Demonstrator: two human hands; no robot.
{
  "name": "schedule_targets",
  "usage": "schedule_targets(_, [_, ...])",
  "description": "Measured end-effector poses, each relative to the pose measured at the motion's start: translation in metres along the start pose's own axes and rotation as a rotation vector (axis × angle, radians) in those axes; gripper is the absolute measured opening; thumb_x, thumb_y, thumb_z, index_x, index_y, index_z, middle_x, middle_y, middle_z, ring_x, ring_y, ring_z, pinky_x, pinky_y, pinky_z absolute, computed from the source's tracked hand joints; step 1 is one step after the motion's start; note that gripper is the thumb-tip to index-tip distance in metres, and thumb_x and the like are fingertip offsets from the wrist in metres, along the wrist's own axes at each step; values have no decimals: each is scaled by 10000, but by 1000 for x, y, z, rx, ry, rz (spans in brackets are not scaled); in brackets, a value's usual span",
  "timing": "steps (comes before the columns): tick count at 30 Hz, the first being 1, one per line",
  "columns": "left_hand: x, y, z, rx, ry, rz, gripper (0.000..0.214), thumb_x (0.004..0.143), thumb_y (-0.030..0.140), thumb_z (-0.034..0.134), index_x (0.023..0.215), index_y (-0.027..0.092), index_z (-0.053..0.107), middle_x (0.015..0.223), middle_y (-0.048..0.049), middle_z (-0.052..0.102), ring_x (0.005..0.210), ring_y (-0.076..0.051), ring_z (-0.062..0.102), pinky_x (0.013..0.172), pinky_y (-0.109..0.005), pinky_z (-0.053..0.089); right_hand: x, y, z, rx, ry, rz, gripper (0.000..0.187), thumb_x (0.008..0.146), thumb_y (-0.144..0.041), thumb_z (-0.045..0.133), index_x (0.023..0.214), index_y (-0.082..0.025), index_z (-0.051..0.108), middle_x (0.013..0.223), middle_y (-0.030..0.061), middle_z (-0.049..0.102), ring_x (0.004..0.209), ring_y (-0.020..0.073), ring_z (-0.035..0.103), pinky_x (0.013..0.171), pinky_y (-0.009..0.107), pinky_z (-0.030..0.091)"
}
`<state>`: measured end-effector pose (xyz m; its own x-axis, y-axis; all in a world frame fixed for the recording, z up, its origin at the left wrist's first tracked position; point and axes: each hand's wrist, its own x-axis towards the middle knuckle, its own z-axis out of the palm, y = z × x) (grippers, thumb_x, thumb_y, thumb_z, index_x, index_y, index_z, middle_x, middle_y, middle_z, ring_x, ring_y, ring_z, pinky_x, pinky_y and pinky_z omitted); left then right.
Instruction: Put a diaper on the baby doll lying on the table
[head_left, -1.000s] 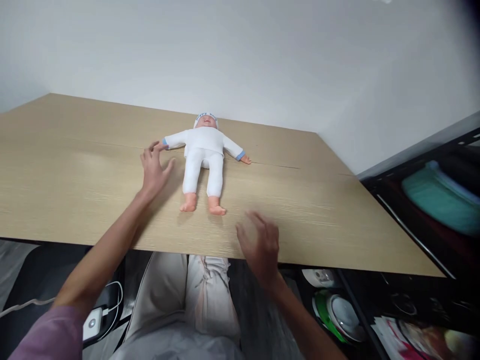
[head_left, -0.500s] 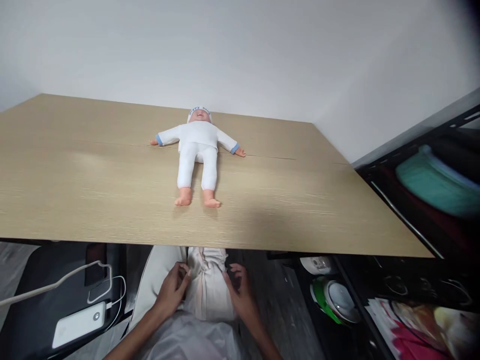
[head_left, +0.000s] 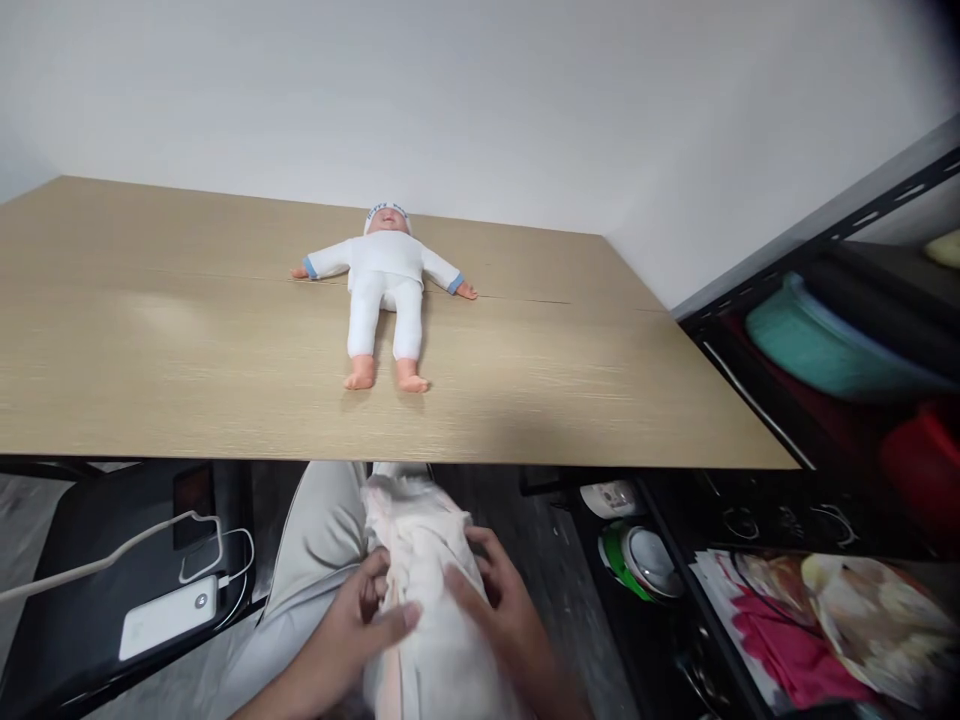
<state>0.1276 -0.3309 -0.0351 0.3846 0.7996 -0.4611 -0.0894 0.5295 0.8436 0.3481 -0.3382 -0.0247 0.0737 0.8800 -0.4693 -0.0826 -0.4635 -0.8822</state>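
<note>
A white diaper [head_left: 429, 550] with ruffled, faintly pinkish edges is held over my lap, below the table's front edge. My left hand [head_left: 358, 612] grips its left side, thumb lying across the top and fingers curled at the edge. On the opposite side my right hand [head_left: 511, 605] holds the diaper between thumb and fingers. The undersides of both grips are hidden, and the diaper's near end is slightly blurred. A baby doll [head_left: 386, 262] in white clothes with blue cuffs lies face up on the wooden table [head_left: 187, 380], arms spread, feet toward me.
On the left, a black chair seat [head_left: 82, 560] carries a white power bank [head_left: 169, 615] with a cable. At right stands a black rack [head_left: 720, 560] with a teal basin [head_left: 825, 345], a green-rimmed round container [head_left: 637, 560] and pink cloth [head_left: 795, 645]. A white wall borders the table.
The diaper has been raised off my lap closer to me, and both hands now grip its sides with thumbs on top. The view has shifted slightly. The doll has stayed put.
</note>
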Motion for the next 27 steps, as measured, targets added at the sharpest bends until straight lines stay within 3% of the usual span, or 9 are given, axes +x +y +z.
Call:
schedule_targets(2, [-29,18,4,19,-32,55,754,838,695,929,1493,380,729,1246,-129,846,1159,-385,809,1070,-553,652,-33,-30,2,-30,44,-139,647,807,-696,942,1292,-331,719,961,71,865,826,318,826,712,408,670])
schedule_targets(4, [-41,37,5,42,3,97,781,828,660,944,1531,421,702,1276,-116,845,1196,-391,801,1089,-543,653,-46,-54,8,-80,22,-254,550,856,-626,930,1273,-332,725,1039,76,883,868,309,839,759,400,683])
schedule_targets(9, [-11,66,-10,78,185,190,619,857,667,911,1383,389,741,1273,-70,845,1231,-364,784,1071,-473,656,-6,-74,33,-192,20,-390,491,961,-575,865,1306,-277,684,1060,61,897,909,274,851,799,341,679])
schedule_targets(14, [23,60,-29,59,288,209,637,826,732,911,1252,309,696,1214,-69,839,1167,-335,800,1046,-445,649,42,-53,52,-190,35,-404,549,981,-597,844,1352,-242,651,1083,73,903,937,272,864,810,325,669])
schedule_targets(17, [31,51,-34,33,311,178,655,810,763,908,1219,305,683,1175,-67,838,1141,-334,801,1036,-453,650,54,-40,52,-320,52,-410,449,1027,-604,786,1289,-249,704,917,37,868,807,263,818,732,331,621])
schedule_targets(19, [33,47,-36,29,314,154,629,821,765,899,1207,316,689,1172,-62,835,1136,-330,797,1036,-456,650,57,-34,48,-454,153,-487,357,1037,-585,766,1207,-272,745,863,38,820,783,279,778,733,375,616])
schedule_targets(21, [34,44,-37,32,307,130,613,827,767,895,1200,324,696,1188,-63,832,1148,-327,790,1053,-456,644,60,-31,44,-557,290,-611,305,1023,-554,782,1201,-308,755,992,81,818,903,335,772,829,482,655])
schedule_targets(23, [35,41,-37,37,295,116,611,840,773,885,1208,323,698,1217,-72,826,1179,-328,785,1073,-451,634,62,-35,44,-608,370,-739,349,1020,-512,796,1324,-354,729,1217,123,806,1095,399,758,954,610,665])
schedule_targets(27, [35,33,-37,88,275,123,600,910,749,844,1273,304,669,1191,-82,817,1205,-323,775,1051,-422,618,77,-59,58,-699,212,-924,632,1090,-408,721,1687,-423,514,1536,117,714,1455,405,662,1208,687,590])
